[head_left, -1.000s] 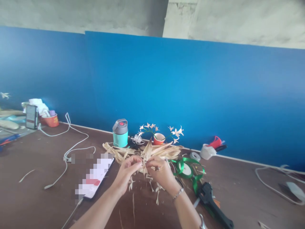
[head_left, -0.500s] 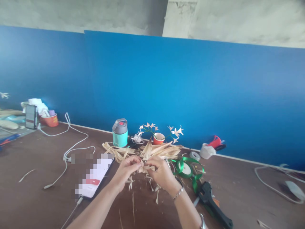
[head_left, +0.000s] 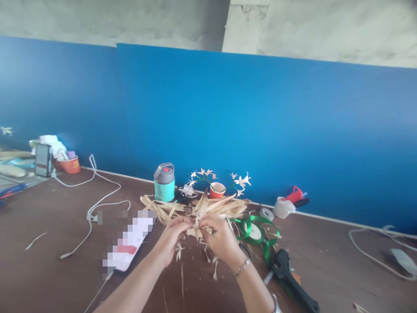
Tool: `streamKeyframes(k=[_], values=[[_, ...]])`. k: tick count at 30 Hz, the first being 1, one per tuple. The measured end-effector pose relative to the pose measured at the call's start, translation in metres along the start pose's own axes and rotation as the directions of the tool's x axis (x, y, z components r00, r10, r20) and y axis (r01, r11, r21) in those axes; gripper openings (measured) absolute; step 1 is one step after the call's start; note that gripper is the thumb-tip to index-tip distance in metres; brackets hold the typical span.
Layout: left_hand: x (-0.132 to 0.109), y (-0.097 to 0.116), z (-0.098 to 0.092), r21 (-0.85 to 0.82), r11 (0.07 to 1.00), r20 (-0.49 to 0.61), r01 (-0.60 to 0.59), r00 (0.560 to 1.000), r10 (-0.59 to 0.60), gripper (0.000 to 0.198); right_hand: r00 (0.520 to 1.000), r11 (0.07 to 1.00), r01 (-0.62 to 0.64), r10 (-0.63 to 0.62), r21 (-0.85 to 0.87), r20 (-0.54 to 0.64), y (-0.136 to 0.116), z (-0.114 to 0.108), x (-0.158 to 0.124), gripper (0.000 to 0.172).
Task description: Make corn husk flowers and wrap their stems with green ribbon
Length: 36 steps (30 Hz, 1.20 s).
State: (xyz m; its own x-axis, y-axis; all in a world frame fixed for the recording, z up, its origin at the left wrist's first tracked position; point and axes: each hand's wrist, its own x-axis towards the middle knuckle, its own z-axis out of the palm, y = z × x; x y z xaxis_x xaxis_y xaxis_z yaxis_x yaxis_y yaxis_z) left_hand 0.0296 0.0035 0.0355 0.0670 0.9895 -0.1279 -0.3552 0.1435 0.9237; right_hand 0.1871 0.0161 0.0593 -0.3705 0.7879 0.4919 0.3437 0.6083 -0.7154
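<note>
**Two hands pinching a dried-leaf piece over a cluttered brown surface**

Two zones make up the scene. A dark brown surface point(head_left: 48, 243) runs back to a bright blue wall point(head_left: 260, 121), above which bare grey concrete shows. Along the foot of the wall stand a teal flask point(head_left: 164, 182) with a grey lid and a red paper cup point(head_left: 217, 190) bearing small pale flowers point(head_left: 240, 179). A heap of dried leaf strips point(head_left: 208, 206) lies just in front of them. To its right lie a spool of green ribbon point(head_left: 254, 230) and, nearer the viewer, a black glue gun point(head_left: 289, 278). A white cable point(head_left: 97, 202) loops across the left part of the surface, beside a phone point(head_left: 130, 241) that lies flat.

The left hand point(head_left: 171, 237) and the right hand point(head_left: 221, 237) meet just in front of the heap, above scattered leaf scraps. Fingers of both hands are curled in, thumbs and fingertips closed on a small dried-leaf piece point(head_left: 196, 231) held between them. A thin bracelet point(head_left: 243, 266) circles the right wrist.
</note>
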Motion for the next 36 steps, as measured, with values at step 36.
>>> streamKeyframes(k=[36], values=[[-0.001,0.006,0.002,0.014,0.997,-0.166,-0.073,0.983,0.074,0.033,0.99,0.987,-0.101,0.111,0.122,-0.084,0.01,0.001,0.0,0.016]])
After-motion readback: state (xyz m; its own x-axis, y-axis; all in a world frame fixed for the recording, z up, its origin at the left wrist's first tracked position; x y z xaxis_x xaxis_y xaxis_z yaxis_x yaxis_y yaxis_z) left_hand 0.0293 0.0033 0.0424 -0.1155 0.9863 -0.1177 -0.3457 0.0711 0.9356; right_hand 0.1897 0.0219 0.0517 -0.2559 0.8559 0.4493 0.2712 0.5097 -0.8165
